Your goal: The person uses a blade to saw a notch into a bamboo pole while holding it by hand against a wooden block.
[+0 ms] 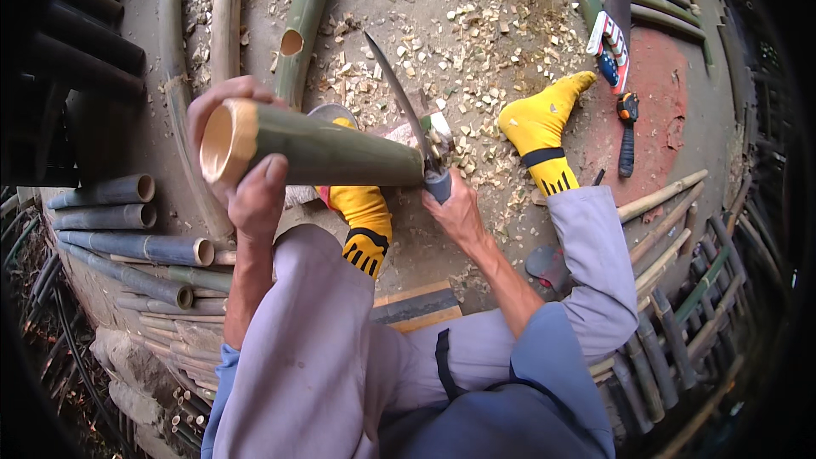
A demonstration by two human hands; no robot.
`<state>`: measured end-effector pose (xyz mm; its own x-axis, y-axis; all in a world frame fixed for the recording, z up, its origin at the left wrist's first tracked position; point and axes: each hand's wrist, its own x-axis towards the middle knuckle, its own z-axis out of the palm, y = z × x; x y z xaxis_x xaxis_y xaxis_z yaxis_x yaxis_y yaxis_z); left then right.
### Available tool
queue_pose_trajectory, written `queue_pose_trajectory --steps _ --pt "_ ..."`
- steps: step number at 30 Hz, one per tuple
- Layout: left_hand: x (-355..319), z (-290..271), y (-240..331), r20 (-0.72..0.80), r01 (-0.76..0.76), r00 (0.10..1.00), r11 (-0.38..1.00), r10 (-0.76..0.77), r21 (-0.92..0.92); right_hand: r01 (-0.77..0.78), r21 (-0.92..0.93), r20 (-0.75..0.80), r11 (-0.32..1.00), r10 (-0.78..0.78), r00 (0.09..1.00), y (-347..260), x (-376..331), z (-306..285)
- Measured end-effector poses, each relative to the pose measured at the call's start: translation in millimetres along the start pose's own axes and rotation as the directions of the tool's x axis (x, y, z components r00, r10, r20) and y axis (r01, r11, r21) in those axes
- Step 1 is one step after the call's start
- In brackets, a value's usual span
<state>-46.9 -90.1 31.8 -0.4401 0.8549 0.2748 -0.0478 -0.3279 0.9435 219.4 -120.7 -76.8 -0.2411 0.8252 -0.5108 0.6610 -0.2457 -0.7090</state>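
Observation:
My left hand (pixel 257 208) is closed round the near-left end of a thick green bamboo section (pixel 340 151), its thumb on the pale cut rim. The tube lies almost level above my knee, its hollow mouth facing left. In my right hand (pixel 461 214) is the grey handle of a machete (pixel 393 76), with the fingers wrapped round it. The long dark blade rises up and away to the left, passing close to the tube's right end; whether it touches the bamboo I cannot tell. Under the tube, a small block (pixel 416 129) is partly hidden.
Wood chips (pixel 442 42) litter the ground ahead. A bamboo piece with a side hole (pixel 304 17) lies beyond my left hand. My feet wear yellow socks (pixel 544 123). To the right are a saw (pixel 614 55) and an orange-and-black tool (pixel 627 132). Bamboo tubes (pixel 140 246) are stacked at left.

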Motion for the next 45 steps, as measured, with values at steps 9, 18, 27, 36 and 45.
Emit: queue_pose_trajectory --steps 9,18,27,36,45 --pt "-6.6 -3.1 13.6 -0.250 -0.044 0.968 0.995 0.020 -0.091 0.173 0.144 -0.158 0.974 -0.150 0.976 -42.3 -29.9 -10.8" --pt "-7.8 10.8 14.5 -0.030 -0.141 0.990 0.986 0.139 -0.085 0.034 0.050 -0.008 0.998 -0.034 0.999 -28.3 -5.1 -4.5" --pt "-4.5 -8.0 11.2 0.123 -0.157 0.977 0.977 0.175 -0.146 0.322 0.126 -0.235 0.938 -0.287 0.929 -42.9 -19.3 -2.4" --pt "-8.7 -33.7 16.4 0.143 -0.168 0.975 0.986 0.169 -0.020 0.232 0.205 -0.178 0.951 -0.197 0.964 -55.2 -27.3 -7.8" --pt "-4.2 -3.3 31.4 0.008 -0.006 1.000 0.999 0.005 0.036 0.106 0.055 0.037 0.993 -0.109 0.993 -26.4 -2.4 8.3"
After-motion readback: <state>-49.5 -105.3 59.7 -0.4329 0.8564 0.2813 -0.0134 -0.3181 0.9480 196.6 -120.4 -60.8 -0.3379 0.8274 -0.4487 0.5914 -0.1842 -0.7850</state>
